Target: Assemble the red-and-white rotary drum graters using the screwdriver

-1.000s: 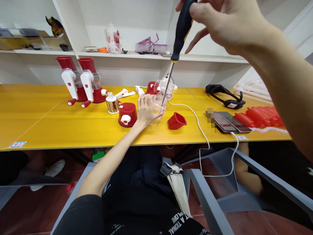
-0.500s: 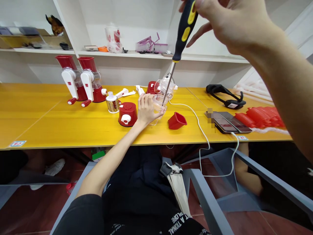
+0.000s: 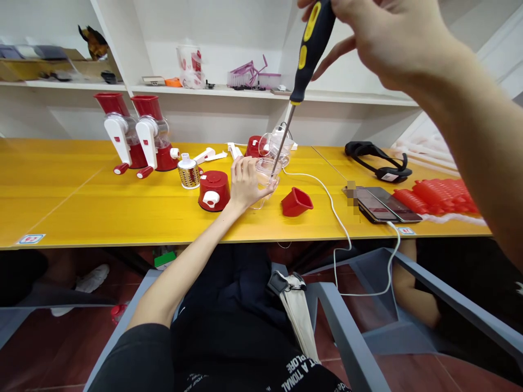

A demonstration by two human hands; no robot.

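My right hand (image 3: pixel 368 32) grips the black and yellow handle of a screwdriver (image 3: pixel 307 60), held high with its shaft slanting down. The shaft's tip reaches into a clear plastic housing (image 3: pixel 266 170) on the table. Wrapped round that housing from the left is my left hand (image 3: pixel 244 184), its thumb close to the screwdriver's tip. What the tip touches is too small to make out. Just left of this hand stands a red grater base (image 3: pixel 214 190) with a white knob. To the right lies a red hopper (image 3: pixel 296 202) on its side.
Two assembled rotary graters (image 3: pixel 153 136) stand at the back left, near a metal grater drum (image 3: pixel 188 172). Behind my left hand is another red base (image 3: pixel 255 146). Phones (image 3: pixel 378 204), a white cable (image 3: pixel 322 188), a black headset (image 3: pixel 378 160) and red plastic parts (image 3: pixel 437 195) lie right.
The screwdriver's handle has turned about its axis in my right hand, so its yellow patches face differently. My left hand and the clear housing stay in place.
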